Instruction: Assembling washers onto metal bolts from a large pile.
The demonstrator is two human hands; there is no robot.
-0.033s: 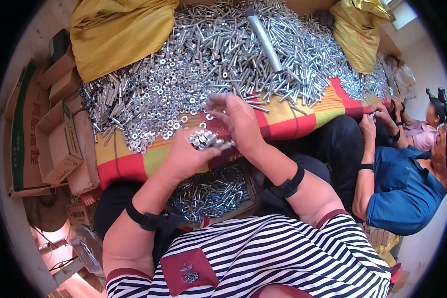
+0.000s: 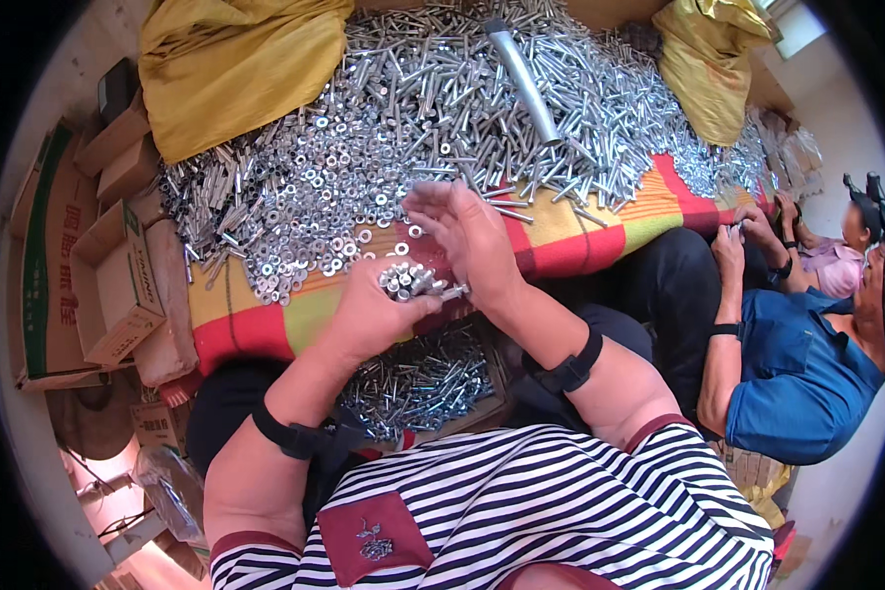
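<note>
My left hand [image 2: 369, 310] is closed around a bunch of silver bolts [image 2: 408, 282], whose ends point upward, above the edge of the blanket. Just to its right, my right hand [image 2: 470, 231] is raised with its fingers stretched toward the left. They are slightly blurred and nothing shows in them. Beyond both hands lies a heap of loose washers and nuts [image 2: 315, 187], and a large pile of long bolts [image 2: 433, 93] spreads behind it. Below my hands, a box of bolts [image 2: 423, 388] sits between my legs.
A checked blanket [image 2: 570, 236] lies under the metal parts. A grey metal tube [image 2: 526, 84] rests on the bolt pile. Yellow cloths [image 2: 236, 79] cover both far sides. Cardboard boxes [image 2: 118, 285] stand at left. A person in blue [image 2: 806, 364] works with small parts at right.
The bolts in my left hand have turned slightly, so more of their ends show. My right fingers have shifted a little. The surroundings look the same.
</note>
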